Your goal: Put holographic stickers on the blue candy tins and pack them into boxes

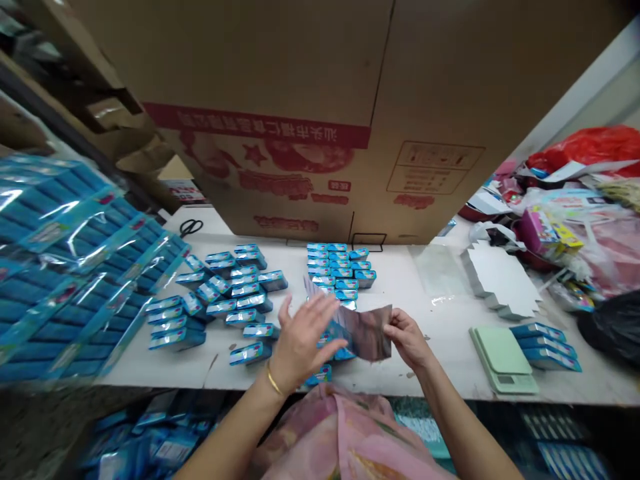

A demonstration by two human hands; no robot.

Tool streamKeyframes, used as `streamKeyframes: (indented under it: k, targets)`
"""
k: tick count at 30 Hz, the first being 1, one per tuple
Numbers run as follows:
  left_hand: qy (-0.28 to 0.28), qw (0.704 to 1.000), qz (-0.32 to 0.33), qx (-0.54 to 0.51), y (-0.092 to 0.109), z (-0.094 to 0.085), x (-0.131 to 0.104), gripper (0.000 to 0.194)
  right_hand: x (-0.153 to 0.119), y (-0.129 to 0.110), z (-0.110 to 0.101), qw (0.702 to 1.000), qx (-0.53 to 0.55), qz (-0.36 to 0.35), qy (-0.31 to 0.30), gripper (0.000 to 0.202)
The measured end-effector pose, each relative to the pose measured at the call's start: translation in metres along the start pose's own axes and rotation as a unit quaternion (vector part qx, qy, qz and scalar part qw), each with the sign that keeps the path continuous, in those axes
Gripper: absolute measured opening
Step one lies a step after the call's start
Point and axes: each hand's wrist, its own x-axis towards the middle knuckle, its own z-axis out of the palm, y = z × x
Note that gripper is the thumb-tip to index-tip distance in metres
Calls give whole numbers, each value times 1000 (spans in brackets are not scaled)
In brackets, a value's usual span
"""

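Note:
My right hand (pixel 407 339) pinches the right edge of a dark, shiny, thin sheet or pouch (pixel 370 331), held just above the table. Over its left end is my left hand (pixel 305 333), with a gold bracelet at the wrist and fingers spread; whether it touches the sheet is unclear. Beyond the hands stand blue boxes in tight rows (pixel 340 263), and more lie partly hidden under the sheet. Left of my left hand, small blue boxes (pixel 247 300) stand in loose groups on the white table (pixel 220 368).
A large cardboard carton (pixel 320 80) rises behind the table. Wrapped blue packs (pixel 65 280) are stacked at left, near black scissors (pixel 191 227). At right are a green scale (pixel 504 359), white card pieces (pixel 503 280), blue boxes (pixel 547 347) and plastic bags (pixel 590 227). Below sit more blue packs (pixel 155 440).

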Motion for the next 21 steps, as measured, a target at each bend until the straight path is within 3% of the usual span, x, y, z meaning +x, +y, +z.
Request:
streamKeyframes:
  k: [1,3,6,8,9,11,13,16,21]
  targets:
    - [-28,999,30,-25,2,-3,-9,34,-4,-1,4,1000,1,4,-18,23]
    - [-45,996,30,-66,3,-6,-28,19,-10,1,13,999,4,17,-50,22]
    - [7,997,-35,-75,-3,-10,-55,18,-14,7,28,994,-1,42,-103,19]
    - [33,997,-57,-42,-7,-16,-66,30,-15,11,39,987,-12,62,-147,18]
    - [30,998,-54,-28,-8,-20,-70,35,-15,13,44,984,-17,73,-164,18]
    - [-1,999,-44,-25,-10,-28,-73,28,-15,15,54,979,-23,88,-181,19]
    - [-32,997,-55,-44,-11,-35,-75,14,-15,16,64,981,-27,86,-173,21]
    - [-59,994,-83,-51,-15,-49,-76,16,-13,14,79,987,-60,60,-140,22]
    - [-72,994,-75,-34,-35,-84,-78,18,-12,10,106,992,-85,16,-89,22]
